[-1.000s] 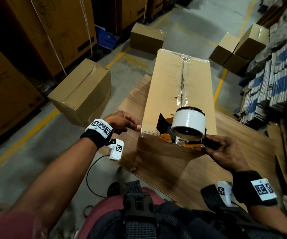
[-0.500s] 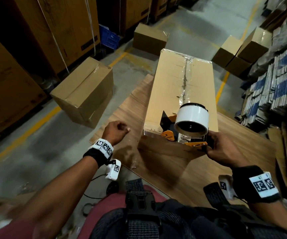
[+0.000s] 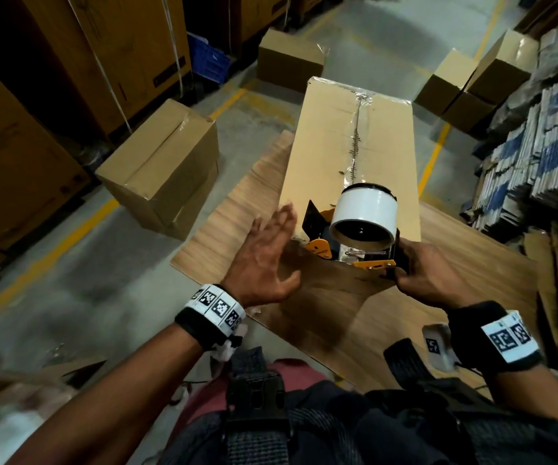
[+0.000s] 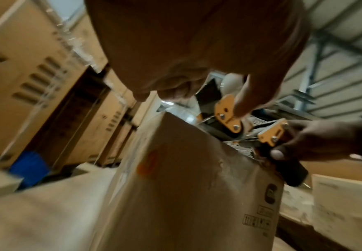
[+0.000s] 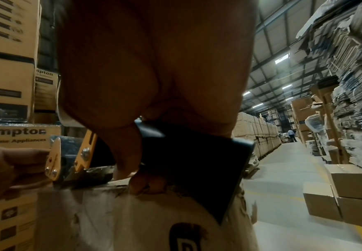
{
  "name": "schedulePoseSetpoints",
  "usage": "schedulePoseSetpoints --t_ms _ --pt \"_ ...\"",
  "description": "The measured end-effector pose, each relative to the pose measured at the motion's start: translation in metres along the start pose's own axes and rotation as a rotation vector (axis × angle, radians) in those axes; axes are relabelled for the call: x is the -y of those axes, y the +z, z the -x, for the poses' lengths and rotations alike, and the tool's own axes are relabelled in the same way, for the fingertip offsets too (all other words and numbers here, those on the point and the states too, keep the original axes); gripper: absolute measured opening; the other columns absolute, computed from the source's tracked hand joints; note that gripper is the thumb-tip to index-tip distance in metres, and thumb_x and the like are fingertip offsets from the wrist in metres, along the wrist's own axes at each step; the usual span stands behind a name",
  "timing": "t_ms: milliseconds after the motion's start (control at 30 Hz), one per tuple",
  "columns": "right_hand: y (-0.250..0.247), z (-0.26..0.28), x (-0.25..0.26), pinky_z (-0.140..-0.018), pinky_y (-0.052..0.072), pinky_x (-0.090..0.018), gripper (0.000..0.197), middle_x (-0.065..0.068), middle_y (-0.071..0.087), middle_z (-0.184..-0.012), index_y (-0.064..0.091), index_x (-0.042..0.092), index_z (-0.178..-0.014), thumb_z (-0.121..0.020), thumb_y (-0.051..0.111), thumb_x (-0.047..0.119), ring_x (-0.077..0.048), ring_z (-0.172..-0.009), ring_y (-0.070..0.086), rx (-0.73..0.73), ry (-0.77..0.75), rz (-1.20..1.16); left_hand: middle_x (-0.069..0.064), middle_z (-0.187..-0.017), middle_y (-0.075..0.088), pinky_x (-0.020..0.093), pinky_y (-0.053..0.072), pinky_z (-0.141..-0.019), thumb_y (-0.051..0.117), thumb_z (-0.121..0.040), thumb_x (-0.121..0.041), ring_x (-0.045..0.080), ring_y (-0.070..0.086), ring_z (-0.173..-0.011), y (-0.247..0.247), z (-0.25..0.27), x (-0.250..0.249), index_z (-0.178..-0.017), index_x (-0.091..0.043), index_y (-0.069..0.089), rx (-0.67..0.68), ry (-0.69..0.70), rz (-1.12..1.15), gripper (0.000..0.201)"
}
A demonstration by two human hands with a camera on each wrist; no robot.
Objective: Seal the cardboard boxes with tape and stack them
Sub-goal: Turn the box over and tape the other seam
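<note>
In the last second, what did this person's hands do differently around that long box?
The left hand let go of the long box's near left corner, drew back toward the body with fingers curled, then swung forward again, fingers now spread beside that corner. The right hand kept gripping the tape dispenser at the box's near end; box and table stayed put.

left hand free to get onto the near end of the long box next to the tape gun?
Probably yes. The left hand is open, holds nothing and hovers at the near left corner of the long box. The tape dispenser, gripped by the right hand, fills the middle, but the left side looks unobstructed.
</note>
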State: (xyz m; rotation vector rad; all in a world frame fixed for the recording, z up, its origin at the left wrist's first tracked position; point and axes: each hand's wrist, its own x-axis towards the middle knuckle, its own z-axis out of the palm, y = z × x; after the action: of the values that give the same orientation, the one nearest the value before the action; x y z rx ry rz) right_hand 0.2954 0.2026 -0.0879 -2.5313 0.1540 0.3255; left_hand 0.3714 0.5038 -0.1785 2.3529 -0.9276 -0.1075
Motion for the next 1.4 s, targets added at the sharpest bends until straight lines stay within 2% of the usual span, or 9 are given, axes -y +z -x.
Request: schedulePoseSetpoints --t_ms 100,233,433,533,667,900,1167,1267,1400 --pt "0.0 0.003 -0.001 -0.076 0.058 -0.05 0.039 0.005 0.075 -0.091 0.066 0.032 -0.111 -0.081 0.064 0.006 -0.024 -0.087 0.07 -0.021 -0.025 -0.003 0.012 -0.173 0.014 0.053 0.008 -0.129 0.043 -0.082 -0.064 0.022 0.007 -0.161 0.011 -0.01 -0.009 -0.164 -0.008 0.025 0.087 0.049 -0.371 0.101" --pt "-0.009 0.006 -0.023 -0.073 0.059 -0.05 0.052 0.008 0.074 -0.094 0.059 0.043 -0.12 -0.07 0.047 0.038 -0.026 -0.089 0.071 -0.039 -0.015 0.034 0.009 -0.175 0.0 0.063 0.01 -0.125 0.042 -0.084 -0.069 0.021 -0.003 -0.161 0.018 -0.007 -0.008 -0.166 -0.011 0.014 0.151 0.002 -0.5 0.105" --pt "-0.04 0.035 -0.073 -0.071 0.058 -0.05 0.04 0.011 0.073 -0.088 0.061 0.045 -0.1 -0.085 0.072 0.01 -0.021 -0.083 0.069 -0.098 0.053 0.099 0.005 -0.175 -0.003 0.064 0.017 -0.124 0.047 -0.083 -0.071 0.018 0.0 -0.161 0.017 -0.007 -0.006 -0.167 -0.014 0.012 0.116 -0.003 -0.456 0.108" --pt "-0.044 0.047 -0.086 -0.078 0.059 -0.051 0.036 0.006 0.075 -0.092 0.068 0.033 -0.104 -0.086 0.071 0.001 -0.02 -0.087 0.071 -0.106 0.068 0.035 0.003 -0.175 -0.002 0.063 0.018 -0.124 0.046 -0.084 -0.071 0.017 0.001 -0.161 0.016 -0.007 -0.01 -0.167 -0.016 0.013 0.128 -0.025 -0.452 0.104" --pt "-0.045 0.045 -0.095 -0.076 0.052 -0.035 0.039 0.005 0.074 -0.09 0.068 0.027 -0.102 -0.084 0.068 -0.008 -0.013 -0.084 0.068 -0.1 0.05 0.012 0.001 -0.176 -0.003 0.064 0.018 -0.124 0.047 -0.085 -0.071 0.015 0.0 -0.161 0.017 -0.007 -0.011 -0.167 -0.018 0.012 0.129 -0.041 -0.466 0.104" --pt "-0.063 0.049 -0.12 -0.07 0.043 -0.032 0.034 -0.005 0.073 -0.087 0.07 0.011 -0.1 -0.08 0.064 -0.016 -0.026 -0.085 0.067 -0.093 0.075 0.046 0.001 -0.176 0.001 0.063 0.018 -0.124 0.046 -0.084 -0.069 0.015 0.003 -0.161 0.015 -0.005 -0.014 -0.167 -0.017 0.014 0.104 -0.044 -0.48 0.103" --pt "-0.066 0.057 -0.135 -0.072 0.038 -0.03 0.036 0.004 0.059 -0.079 0.063 0.016 -0.097 -0.081 0.065 -0.016 -0.022 -0.083 0.056 -0.086 0.101 0.045 0.008 -0.174 0.008 0.066 0.01 -0.124 0.04 -0.084 -0.076 0.021 0.008 -0.161 0.014 -0.012 -0.035 -0.166 -0.011 0.018 0.098 -0.067 -0.598 0.107" --pt "-0.063 0.056 -0.147 -0.069 0.039 -0.031 0.044 0.014 0.055 -0.07 0.055 0.028 -0.084 -0.079 0.067 -0.014 -0.024 -0.077 0.057 -0.085 0.089 0.055 0.013 -0.174 0.004 0.063 0.007 -0.126 0.04 -0.088 -0.073 0.025 0.004 -0.162 0.029 -0.025 -0.074 -0.166 -0.007 0.015 0.091 0.068 -0.567 0.105" --pt "-0.061 0.05 -0.159 -0.066 0.041 -0.031 0.058 0.021 0.052 -0.069 0.044 0.041 -0.07 -0.077 0.067 -0.011 -0.025 -0.074 0.058 -0.064 0.058 0.061 0.015 -0.174 -0.001 0.054 -0.002 -0.128 0.029 -0.093 -0.076 0.025 -0.004 -0.161 0.079 -0.065 -0.14 -0.165 -0.007 0.007 0.332 0.172 -0.561 0.101"
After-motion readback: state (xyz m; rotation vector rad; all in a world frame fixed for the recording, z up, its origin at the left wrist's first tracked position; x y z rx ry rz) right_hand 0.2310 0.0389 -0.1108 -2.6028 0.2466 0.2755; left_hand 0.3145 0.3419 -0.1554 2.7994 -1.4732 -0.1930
